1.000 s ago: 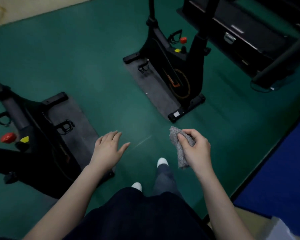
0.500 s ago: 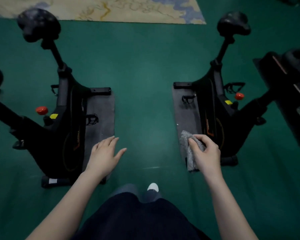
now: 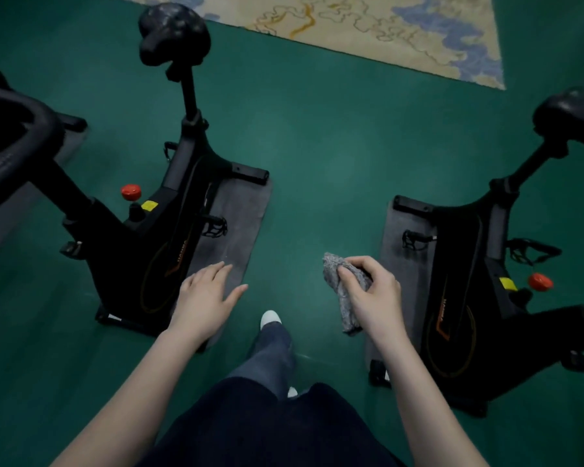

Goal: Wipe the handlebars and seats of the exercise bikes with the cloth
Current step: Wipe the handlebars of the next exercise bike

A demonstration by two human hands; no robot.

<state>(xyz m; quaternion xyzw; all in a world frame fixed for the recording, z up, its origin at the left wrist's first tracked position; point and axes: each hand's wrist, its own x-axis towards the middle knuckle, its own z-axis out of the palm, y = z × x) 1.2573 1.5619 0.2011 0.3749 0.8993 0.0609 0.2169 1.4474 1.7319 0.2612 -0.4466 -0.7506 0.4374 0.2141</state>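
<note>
Two black exercise bikes stand on grey mats on the green floor. The left bike (image 3: 155, 237) has its black seat (image 3: 174, 32) at the top left and its handlebar (image 3: 17, 143) at the far left edge. The right bike (image 3: 466, 298) shows its seat (image 3: 573, 116) at the right edge; its handlebar is out of frame. My right hand (image 3: 373, 294) holds a crumpled grey cloth (image 3: 346, 291) in the air between the bikes. My left hand (image 3: 204, 298) hovers with fingers spread, empty, above the left bike's mat (image 3: 233, 217). Neither hand touches a bike.
A green aisle runs between the two bikes, with my legs and white shoes (image 3: 270, 318) in it. A beige patterned rug (image 3: 385, 28) lies at the top. Pedals (image 3: 213, 227) and red knobs (image 3: 131, 191) stick out from the bike frames.
The view has swung left, so both bikes shifted right and closer. My hands kept their pose, the right still holding the cloth. One foot has stepped forward.
</note>
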